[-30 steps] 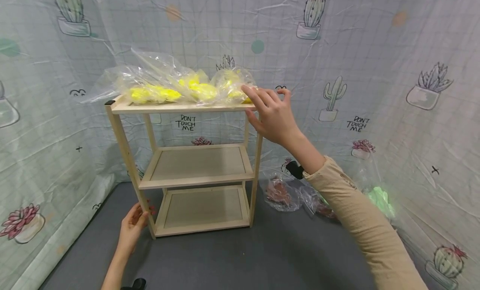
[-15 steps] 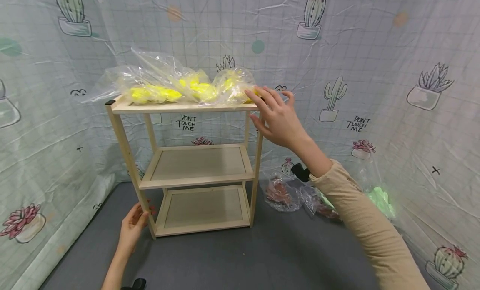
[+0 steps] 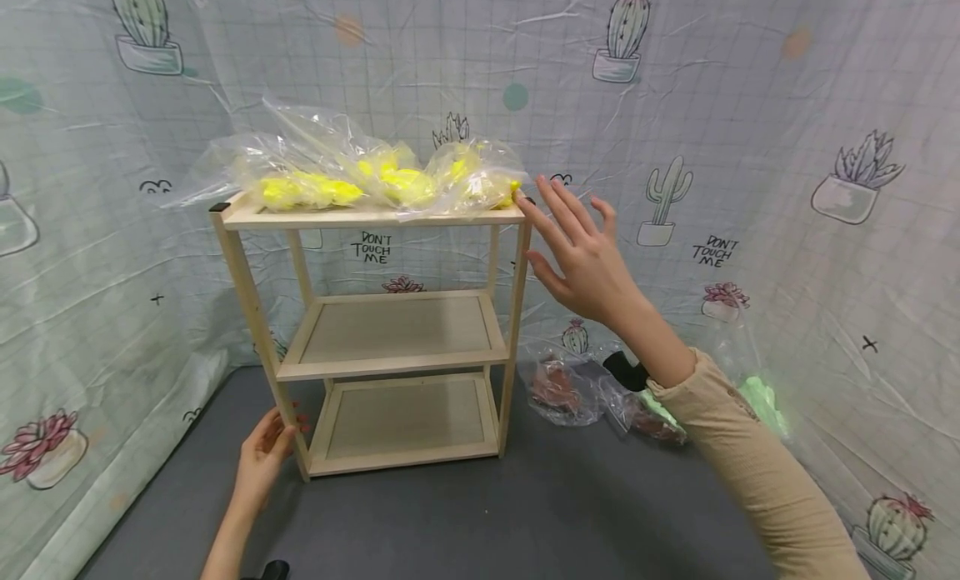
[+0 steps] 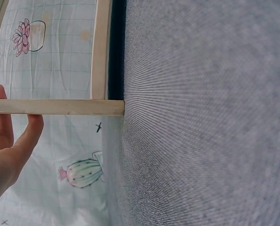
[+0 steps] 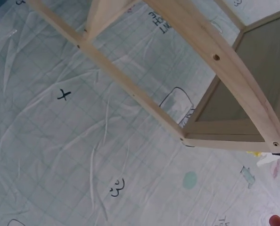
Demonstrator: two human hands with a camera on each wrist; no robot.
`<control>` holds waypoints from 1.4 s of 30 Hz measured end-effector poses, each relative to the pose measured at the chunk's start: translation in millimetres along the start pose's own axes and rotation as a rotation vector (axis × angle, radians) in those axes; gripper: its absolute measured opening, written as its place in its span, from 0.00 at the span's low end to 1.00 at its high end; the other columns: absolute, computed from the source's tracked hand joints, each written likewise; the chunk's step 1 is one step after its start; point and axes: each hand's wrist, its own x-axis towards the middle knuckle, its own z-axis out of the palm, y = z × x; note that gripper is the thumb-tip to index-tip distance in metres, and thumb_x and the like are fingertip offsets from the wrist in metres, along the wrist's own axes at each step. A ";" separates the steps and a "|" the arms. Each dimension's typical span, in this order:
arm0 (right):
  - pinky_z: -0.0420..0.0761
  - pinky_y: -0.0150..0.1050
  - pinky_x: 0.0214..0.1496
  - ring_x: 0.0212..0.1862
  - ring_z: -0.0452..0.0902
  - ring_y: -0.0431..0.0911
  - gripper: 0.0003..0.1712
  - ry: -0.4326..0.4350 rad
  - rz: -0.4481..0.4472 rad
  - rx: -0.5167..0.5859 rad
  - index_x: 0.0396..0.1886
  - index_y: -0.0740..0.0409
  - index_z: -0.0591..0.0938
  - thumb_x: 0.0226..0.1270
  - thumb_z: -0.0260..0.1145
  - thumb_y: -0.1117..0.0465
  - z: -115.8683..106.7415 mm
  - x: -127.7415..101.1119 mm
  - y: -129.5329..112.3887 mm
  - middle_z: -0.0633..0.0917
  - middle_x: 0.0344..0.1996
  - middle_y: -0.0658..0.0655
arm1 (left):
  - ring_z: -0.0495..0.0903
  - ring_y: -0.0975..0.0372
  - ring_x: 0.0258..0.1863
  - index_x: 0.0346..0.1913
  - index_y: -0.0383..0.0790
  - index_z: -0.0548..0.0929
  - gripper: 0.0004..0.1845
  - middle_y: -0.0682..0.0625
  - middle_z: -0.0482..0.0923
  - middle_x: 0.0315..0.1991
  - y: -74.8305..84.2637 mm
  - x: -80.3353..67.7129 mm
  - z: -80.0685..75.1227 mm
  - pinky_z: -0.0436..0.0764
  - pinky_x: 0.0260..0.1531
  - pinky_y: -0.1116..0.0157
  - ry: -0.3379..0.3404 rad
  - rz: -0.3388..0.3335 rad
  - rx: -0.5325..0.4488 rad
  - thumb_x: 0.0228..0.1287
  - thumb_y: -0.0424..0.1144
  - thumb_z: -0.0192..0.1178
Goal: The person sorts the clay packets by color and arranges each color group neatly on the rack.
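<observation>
Leftmost, your left hand (image 3: 262,453) grasps the left front leg (image 3: 255,313) of the wooden rack (image 3: 401,326) low down, thumb on one side and fingers (image 4: 4,127) on the other. The rack stands upright on the grey desk (image 3: 420,522), its open front toward you, the shelves' long axis running left to right; its bottom front edge slants slightly up to the right. Room opens on the desk before that edge. Along the top shelf (image 3: 375,220) lie three clear bags with yellow contents. The left bag (image 3: 307,190) points its loose film left, past the shelf's end; the middle bag (image 3: 401,182) trails film up and left; the right bag (image 3: 476,184) sits bunched by the right front corner. Just beside that corner your right hand (image 3: 585,255) has its fingers released and spread, pointing up and left; whether a fingertip touches the bag, you cannot tell. Right of the rack lie a brown-filled bag (image 3: 555,386), a brown-and-green bag (image 3: 654,420) and a pale green bag (image 3: 765,403).
</observation>
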 end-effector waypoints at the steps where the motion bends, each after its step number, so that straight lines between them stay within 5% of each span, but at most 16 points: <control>1: 0.51 0.60 0.59 0.68 0.53 0.52 0.29 0.002 -0.003 0.004 0.65 0.52 0.61 0.65 0.52 0.53 -1.0 -3.7 -0.8 0.61 0.66 0.61 | 0.79 0.73 0.38 0.55 0.22 0.64 0.17 0.60 0.79 0.39 0.2 -0.1 0.1 0.77 0.32 0.76 0.001 -0.001 0.004 0.64 0.25 0.45; 7: 0.57 0.60 0.55 0.64 0.59 0.54 0.27 0.023 -0.020 0.021 0.63 0.55 0.64 0.69 0.42 0.48 -1.6 -30.2 -6.5 0.65 0.63 0.62 | 0.79 0.74 0.38 0.55 0.22 0.64 0.17 0.59 0.79 0.39 0.3 -0.6 -0.6 0.77 0.33 0.76 0.007 -0.001 -0.007 0.64 0.25 0.45; 13: 0.60 0.58 0.49 0.59 0.64 0.56 0.25 0.067 -0.023 0.047 0.59 0.59 0.69 0.69 0.44 0.50 1.2 -57.3 -10.6 0.71 0.58 0.63 | 0.79 0.73 0.37 0.55 0.21 0.64 0.17 0.59 0.79 0.39 0.3 -0.1 -0.1 0.77 0.33 0.76 0.000 -0.001 -0.005 0.64 0.25 0.45; 22: 0.61 0.53 0.41 0.47 0.71 0.57 0.20 0.148 -0.042 0.061 0.51 0.62 0.75 0.67 0.49 0.56 15.1 -104.7 -16.3 0.77 0.49 0.63 | 0.79 0.74 0.37 0.54 0.39 0.71 0.16 0.62 0.79 0.39 3.0 2.0 -0.9 0.76 0.31 0.76 -0.003 -0.023 0.036 0.64 0.26 0.45; 34: 0.62 0.51 0.42 0.43 0.70 0.55 0.22 0.070 0.066 0.164 0.44 0.66 0.78 0.69 0.45 0.53 32.0 -177.3 -13.2 0.79 0.42 0.63 | 0.78 0.75 0.41 0.54 0.42 0.70 0.15 0.63 0.78 0.41 6.9 2.9 -7.4 0.76 0.35 0.77 -0.105 -0.059 0.026 0.66 0.29 0.45; 42: 0.62 0.50 0.43 0.44 0.70 0.54 0.25 -0.034 0.131 0.121 0.44 0.64 0.78 0.70 0.41 0.50 39.9 -222.1 -6.0 0.78 0.42 0.61 | 0.78 0.74 0.43 0.55 0.30 0.68 0.17 0.63 0.78 0.43 5.1 2.0 -9.7 0.75 0.38 0.78 -0.133 -0.035 0.077 0.63 0.23 0.47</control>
